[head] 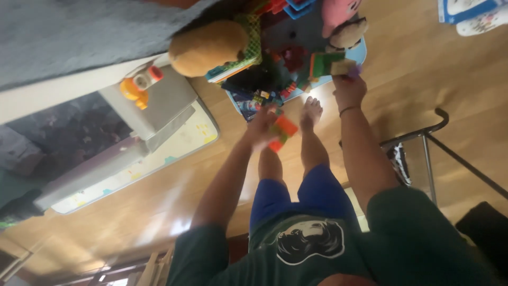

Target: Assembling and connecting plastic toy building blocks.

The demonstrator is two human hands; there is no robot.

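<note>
1. Currently, left hand (262, 124) at frame centre is clamped on an orange block (283, 130)
2. Right hand (349, 87) grips a tan block (343, 66), upper centre, beside the toy pile (280, 69)
3. Blocks look light, rigid and smooth; grip opposite flat sides

The person's left hand (263, 124) grips an orange and red building block (282, 131) just short of the blue play mat (362, 53), while the right hand (349, 89) closes on a tan and purple block piece (346, 68) at the mat's near edge. On the mat lies a heap of mixed toy blocks (286, 69); a brown plush toy (209, 46) sits at its left side and a pink plush toy (341, 13) at its far side. A bare foot (311, 111) rests on the wooden floor (413, 69) just before the mat, and a metal chair frame (423, 137) stands well to the mat's right.
</note>
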